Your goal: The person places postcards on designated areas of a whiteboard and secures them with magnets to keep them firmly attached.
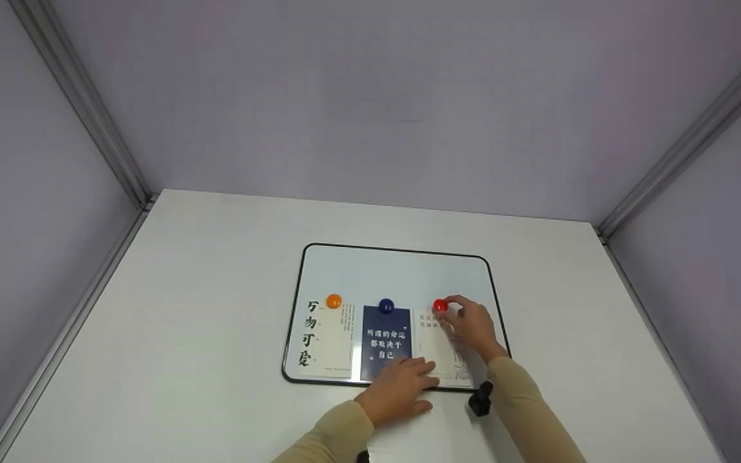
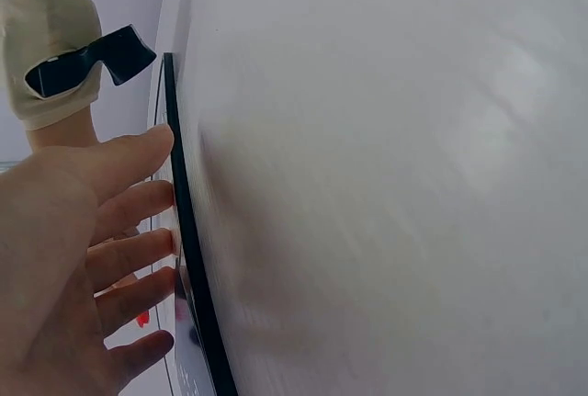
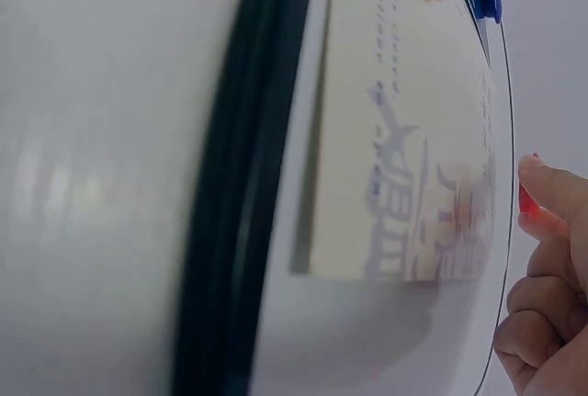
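Note:
A black-rimmed whiteboard [image 1: 402,270] lies on the white table with three printed cards on it. My right hand [image 1: 473,325] pinches a red round magnet [image 1: 440,305] at the top of the right cream card [image 1: 431,341]; the right wrist view shows thumb and finger on the magnet [image 3: 526,196]. My left hand [image 1: 399,389] rests with straight, spread fingers on the lower edges of the middle and right cards. A dark blue magnet [image 1: 386,306] sits atop the blue card [image 1: 380,325]. An orange magnet [image 1: 334,301] sits atop the left cream card [image 1: 332,341].
The white table [image 1: 203,308] extends around the board, with grey-lilac panels [image 1: 370,96] behind and at both sides. Metal corner posts [image 1: 81,96] edge the panels. A black device [image 1: 480,400] is on the right sleeve by the board's lower right corner.

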Tool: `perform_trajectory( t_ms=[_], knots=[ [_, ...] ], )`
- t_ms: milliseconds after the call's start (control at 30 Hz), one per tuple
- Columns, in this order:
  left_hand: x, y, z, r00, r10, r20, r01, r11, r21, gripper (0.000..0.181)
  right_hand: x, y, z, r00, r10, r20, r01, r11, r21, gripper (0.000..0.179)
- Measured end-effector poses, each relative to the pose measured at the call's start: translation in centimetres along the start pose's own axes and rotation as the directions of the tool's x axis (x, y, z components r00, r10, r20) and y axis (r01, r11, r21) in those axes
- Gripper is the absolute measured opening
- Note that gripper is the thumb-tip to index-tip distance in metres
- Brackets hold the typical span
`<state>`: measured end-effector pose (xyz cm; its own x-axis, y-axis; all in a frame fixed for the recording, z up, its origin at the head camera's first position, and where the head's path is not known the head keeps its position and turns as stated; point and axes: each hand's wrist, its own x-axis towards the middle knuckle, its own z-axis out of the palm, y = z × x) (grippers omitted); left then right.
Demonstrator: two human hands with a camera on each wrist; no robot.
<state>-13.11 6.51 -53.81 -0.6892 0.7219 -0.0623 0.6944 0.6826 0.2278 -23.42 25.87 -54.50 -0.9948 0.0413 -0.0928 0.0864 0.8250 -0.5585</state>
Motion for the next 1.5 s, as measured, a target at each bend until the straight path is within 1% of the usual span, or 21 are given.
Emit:
perform_trajectory(
  t_ms=[167, 467, 600, 767, 1000, 1167, 1267, 1400, 1500],
  knots=[
    [0.0, 0.0, -0.1, 1.000, -0.012, 0.020, 0.013, 1.000, -0.027, 0.045, 0.0, 0.0, 0.1, 1.000, -0.004, 0.000, 0.004, 1.000, -0.006, 0.038],
    [0.1, 0.1, 0.0, 1.000, -0.012, 0.023, 0.013, 0.999, -0.045, 0.045, -0.1, 0.2, 0.6, 1.000, -0.021, -0.008, 0.021, 1.000, 0.002, 0.036],
    [0.1, 0.1, -0.1, 0.999, -0.010, 0.030, 0.012, 0.998, -0.055, 0.045, -0.2, 0.3, 0.7, 1.000, -0.014, -0.004, 0.014, 1.000, -0.003, 0.036],
    [0.0, 0.1, 0.0, 1.000, -0.010, 0.030, 0.011, 0.998, -0.060, 0.045, -0.3, 0.2, 0.8, 1.000, 0.003, -0.002, -0.003, 1.000, 0.014, 0.037],
    [-0.2, 0.2, 0.0, 1.000, -0.004, -0.001, 0.004, 0.999, -0.051, 0.045, -0.5, 0.2, 0.9, 1.000, 0.027, 0.010, -0.028, 0.999, 0.041, 0.037],
    [-0.1, 0.1, 0.2, 1.000, -0.002, -0.020, 0.001, 0.999, -0.052, 0.043, -0.5, 0.3, 1.0, 0.999, 0.047, 0.009, -0.048, 0.998, 0.047, 0.037],
    [0.0, 0.1, 0.5, 0.999, -0.001, -0.041, -0.001, 0.999, -0.037, 0.041, -0.5, 0.2, 1.1, 0.998, 0.056, 0.018, -0.057, 0.997, 0.047, 0.039],
    [0.0, 0.0, 0.9, 0.997, -0.011, -0.072, 0.007, 0.998, -0.055, 0.037, -0.7, 0.1, 1.1, 0.998, 0.055, 0.027, -0.057, 0.997, 0.047, 0.041],
    [0.1, 0.0, 1.1, 0.994, -0.017, -0.107, 0.012, 0.999, -0.044, 0.034, -0.6, 0.0, 1.0, 0.999, 0.044, 0.015, -0.045, 0.999, 0.029, 0.041]
  ],
)
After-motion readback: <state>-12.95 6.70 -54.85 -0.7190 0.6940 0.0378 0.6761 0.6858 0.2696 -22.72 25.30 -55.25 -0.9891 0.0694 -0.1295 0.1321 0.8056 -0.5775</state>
